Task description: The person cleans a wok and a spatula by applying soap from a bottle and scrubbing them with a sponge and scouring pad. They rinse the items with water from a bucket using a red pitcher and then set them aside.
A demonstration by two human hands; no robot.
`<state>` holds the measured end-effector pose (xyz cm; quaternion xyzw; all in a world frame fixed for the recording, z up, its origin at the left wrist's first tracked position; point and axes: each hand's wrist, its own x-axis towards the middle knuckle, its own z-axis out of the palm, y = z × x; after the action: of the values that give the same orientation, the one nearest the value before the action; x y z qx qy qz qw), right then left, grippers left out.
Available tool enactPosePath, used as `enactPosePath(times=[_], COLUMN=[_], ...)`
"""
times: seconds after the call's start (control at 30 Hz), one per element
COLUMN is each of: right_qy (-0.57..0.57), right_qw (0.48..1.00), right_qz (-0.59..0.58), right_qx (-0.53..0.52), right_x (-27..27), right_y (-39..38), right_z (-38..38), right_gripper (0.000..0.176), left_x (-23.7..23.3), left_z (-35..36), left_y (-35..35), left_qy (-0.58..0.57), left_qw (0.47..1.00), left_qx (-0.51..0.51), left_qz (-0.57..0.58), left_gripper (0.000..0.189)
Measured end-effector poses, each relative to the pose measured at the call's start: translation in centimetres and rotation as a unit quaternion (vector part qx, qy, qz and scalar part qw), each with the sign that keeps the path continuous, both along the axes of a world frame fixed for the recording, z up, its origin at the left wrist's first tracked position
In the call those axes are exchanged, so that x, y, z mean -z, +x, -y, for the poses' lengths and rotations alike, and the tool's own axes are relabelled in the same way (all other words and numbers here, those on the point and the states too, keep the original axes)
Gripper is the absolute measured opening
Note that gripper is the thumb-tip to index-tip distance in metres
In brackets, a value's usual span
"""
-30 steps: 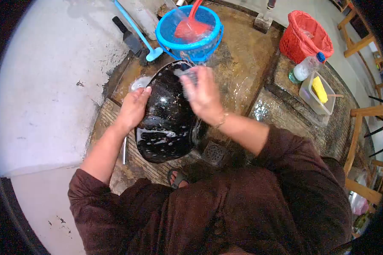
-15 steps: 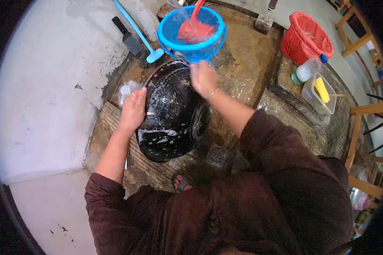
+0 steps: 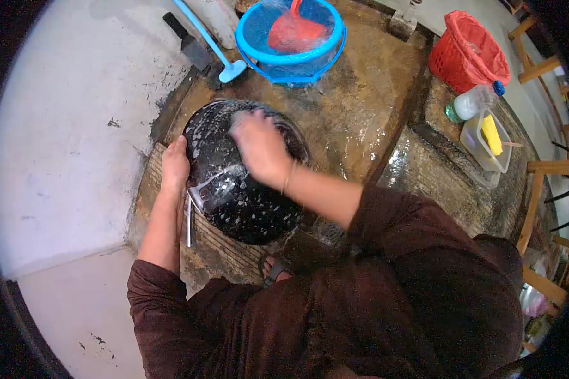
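Observation:
A large round black wok (image 3: 253, 211), streaked with white suds, stands tilted on the wet floor in front of me. At its left edge my left hand (image 3: 176, 163) grips the rim, thumb uppermost. My right hand (image 3: 260, 148) presses on the upper part of the wok's soapy surface, its fingers curled and smeared by motion. Something greyish shows at the fingertips, too blurred to name. Beyond the wok stands a blue bucket (image 3: 291, 60) with a red dipper (image 3: 297, 33) in it and water splashing.
Against the left wall lean a light blue long-handled tool (image 3: 232, 71) and a black-handled scraper (image 3: 195, 54). To the right are a red lined basket (image 3: 455, 60), a bottle (image 3: 471, 103) and a clear tub (image 3: 480, 142) holding a yellow cloth (image 3: 490, 134). A drain (image 3: 329, 232) lies near my foot.
My right hand has moved from the wok's far right edge to its upper middle. The wok has turned and tilted, and my left hand has shifted down-left with it. White suds at left are now out of sight.

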<state>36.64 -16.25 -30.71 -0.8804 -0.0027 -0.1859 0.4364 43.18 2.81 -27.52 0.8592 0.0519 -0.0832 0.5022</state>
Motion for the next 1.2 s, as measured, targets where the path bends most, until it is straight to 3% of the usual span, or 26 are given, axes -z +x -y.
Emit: enactPosePath(times=[0.03,0.13,0.17,0.2,0.23,0.27,0.4,0.43,0.5,0.57,0.6,0.63,0.67,0.7,0.73,0.77,0.8,0.83,0.87,0.93,1.03,1.07,1.1,1.13,1.17,1.2], right_qy=[-0.058,0.023,0.010,0.051,0.213,0.128,0.057,0.044,0.024,0.144,0.082,0.008,-0.080,-0.140,-0.159,-0.149,-0.033,-0.010,-0.027,-0.071,-0.062,0.008,-0.041,-0.107,-0.095,-0.132], right_qw=[0.994,0.990,0.994,0.987,0.967,0.956,0.980,0.993,0.995,0.982,0.949,0.936,0.947,0.959,0.970,0.979,0.996,0.999,1.000,0.980,0.985,0.995,0.995,0.987,0.995,0.991], right_qz=[0.089,0.137,-0.096,-0.148,-0.115,-0.230,-0.186,0.005,0.031,-0.086,-0.282,-0.338,-0.304,-0.242,-0.177,-0.128,-0.031,0.030,0.014,0.184,0.154,-0.001,0.090,0.121,-0.040,-0.033], right_qx=[-0.006,0.001,-0.046,0.037,0.079,0.129,0.050,0.113,0.090,0.086,0.119,0.102,0.070,0.053,0.050,0.051,0.074,0.028,-0.001,-0.019,-0.040,-0.103,-0.034,-0.005,-0.004,-0.017], right_x=[-0.6,1.4,0.9,6.6,11.4,13.5,7.5,6.1,6.1,8.9,9.5,13.1,15.9,15.2,12.3,8.5,5.8,2.9,-0.3,-2.0,-1.4,-1.5,1.7,4.7,6.1,5.3], right_y=[-1.6,-1.9,-1.9,-0.3,0.7,1.5,-0.8,-2.9,-4.3,-3.4,-1.4,0.6,2.2,3.5,4.2,4.3,4.7,4.0,2.5,1.1,3.0,4.5,6.3,8.3,9.8,9.9], right_z=[-1.7,-0.5,2.0,3.5,5.3,6.9,2.6,-0.1,0.1,3.9,6.1,8.4,9.9,10.1,9.4,8.2,6.3,4.2,2.6,0.0,2.7,5.3,6.7,8.6,10.4,10.2], right_gripper=[0.017,0.022,0.025,0.024,0.024,0.027,0.030,0.032,0.033,0.033,0.033,0.029,0.026,0.023,0.021,0.018,0.026,0.023,0.020,0.018,0.021,0.024,0.011,0.013,0.017,0.019], left_x=[0.3,-1.0,-0.9,-0.1,1.2,2.0,1.6,1.3,0.6,-0.4,-0.5,-0.3,-0.1,-0.1,-2.3,-1.5,0.0,0.8,0.6,-0.7,-1.0,-1.5,-2.1,-2.7,-3.0,-2.7], left_z=[-0.8,-0.1,-0.3,-1.2,-2.4,-2.8,-2.0,-1.7,-1.0,-0.3,0.1,0.4,0.6,0.9,2.8,2.3,1.7,1.2,1.5,2.0,2.3,3.0,3.3,3.5,3.9,4.2], left_y=[0.2,-0.4,-0.6,-0.6,0.0,0.4,0.6,0.6,0.3,0.2,-0.1,-0.1,-0.1,0.1,-0.8,-0.5,0.3,0.6,0.3,0.0,-0.6,-1.4,-2.0,-2.5,-2.8,-2.9], left_qy=[0.014,0.013,0.006,0.031,0.053,0.075,-0.035,-0.049,-0.073,-0.098,-0.112,-0.052,0.010,0.074,-0.039,-0.036,-0.038,-0.038,0.018,0.128,0.140,0.077,0.091,0.105,0.119,0.095], left_qw=[1.000,1.000,1.000,0.999,0.997,0.995,0.997,0.997,0.996,0.992,0.988,0.998,0.999,0.991,0.998,0.999,0.999,0.998,0.997,0.983,0.977,0.985,0.983,0.980,0.976,0.979], left_qx=[-0.009,-0.022,-0.022,-0.040,-0.056,-0.070,-0.051,-0.046,-0.035,-0.052,-0.059,-0.018,0.018,0.050,-0.004,0.012,0.029,0.046,0.074,0.129,0.146,0.139,0.145,0.152,0.160,0.161], left_qz=[-0.012,-0.007,-0.011,-0.016,-0.016,-0.017,-0.038,-0.038,-0.039,-0.068,-0.085,-0.029,0.033,0.097,-0.047,-0.021,0.010,0.036,0.033,0.037,0.064,0.062,0.068,0.077,0.086,0.082], left_gripper=[0.035,0.034,0.034,0.034,0.035,0.035,0.035,0.034,0.033,0.032,0.032,0.032,0.032,0.033,0.036,0.036,0.037,0.037,0.036,0.033,0.032,0.033,0.034,0.037,0.040,0.038])
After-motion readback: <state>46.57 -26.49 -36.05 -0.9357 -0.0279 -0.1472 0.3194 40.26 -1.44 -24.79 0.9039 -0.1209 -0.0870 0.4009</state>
